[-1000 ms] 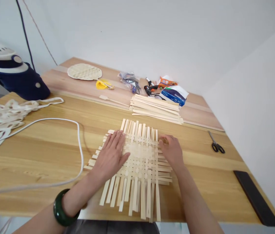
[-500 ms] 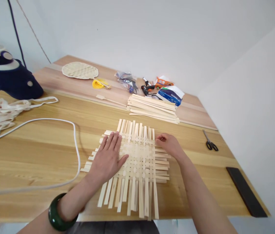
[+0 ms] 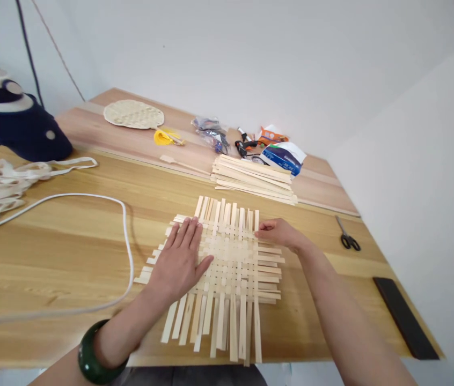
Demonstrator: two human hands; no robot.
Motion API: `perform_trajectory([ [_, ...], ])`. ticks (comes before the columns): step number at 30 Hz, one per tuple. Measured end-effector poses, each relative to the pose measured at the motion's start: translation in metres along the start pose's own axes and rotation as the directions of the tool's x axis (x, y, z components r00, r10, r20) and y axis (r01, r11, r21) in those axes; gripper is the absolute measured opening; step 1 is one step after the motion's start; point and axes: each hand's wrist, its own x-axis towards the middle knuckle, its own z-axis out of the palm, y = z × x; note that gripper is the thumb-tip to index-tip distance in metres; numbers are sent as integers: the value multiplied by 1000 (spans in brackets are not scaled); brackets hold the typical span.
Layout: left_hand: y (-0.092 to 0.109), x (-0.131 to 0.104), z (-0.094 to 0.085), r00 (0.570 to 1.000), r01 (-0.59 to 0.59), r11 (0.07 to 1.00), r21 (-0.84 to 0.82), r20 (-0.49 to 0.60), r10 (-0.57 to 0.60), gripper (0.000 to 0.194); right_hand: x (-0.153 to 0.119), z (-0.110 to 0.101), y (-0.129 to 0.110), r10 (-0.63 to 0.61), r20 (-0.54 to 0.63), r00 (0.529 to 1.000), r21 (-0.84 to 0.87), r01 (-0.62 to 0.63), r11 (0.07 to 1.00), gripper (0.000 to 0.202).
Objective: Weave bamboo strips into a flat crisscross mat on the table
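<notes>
A woven mat of pale flat wood strips [image 3: 227,257] lies on the table in front of me, its loose strip ends sticking out on all sides. Flat on its left part rests my left hand [image 3: 178,260], fingers stretched out, with a green bangle [image 3: 102,351] on the wrist. My right hand [image 3: 277,233] is at the mat's upper right edge. Its thumb and fingers are pinched on the end of a crosswise wood strip, most of which the fingers hide.
Beyond the mat lie a stack of loose strips [image 3: 253,179], a woven fan [image 3: 133,114] and a blue packet [image 3: 281,158]. Scissors [image 3: 348,236] and a black bar [image 3: 406,316] are at right. A white cord [image 3: 128,241] loops at left near a dark blue appliance [image 3: 17,128].
My right hand has shifted slightly at the mat's right edge, its fingertips now against the outermost upright strip. The left hand stays pressed on the mat. The view has moved a little.
</notes>
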Motion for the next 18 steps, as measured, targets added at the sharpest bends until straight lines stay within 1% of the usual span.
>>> perform_trajectory([
  [3, -1, 0, 1, 1000, -16, 1000, 3, -8, 16, 75, 1, -4, 4, 15, 18, 1000, 38, -16, 999, 27],
  [6, -2, 0, 1, 1000, -26, 1000, 5, -16, 26, 75, 2, -6, 7, 42, 8, 999, 94, -43, 995, 27],
  [8, -2, 0, 1, 1000, -25, 1000, 4, -11, 25, 75, 3, -6, 7, 50, 7, 999, 103, -51, 993, 26],
  [11, -2, 1, 0, 1000, -27, 1000, 9, 1, 27, 76, 3, -7, 7, 39, 16, 999, 73, -41, 996, 24],
  [14, -2, 1, 0, 1000, -30, 1000, 10, 6, 30, 77, 0, -9, 6, 4, 21, 1000, 47, -5, 999, 20],
  [18, -2, 1, 1, 1000, -25, 1000, 3, -1, 25, 78, -6, -12, 6, -24, -33, 999, -8, 24, 1000, 17],
])
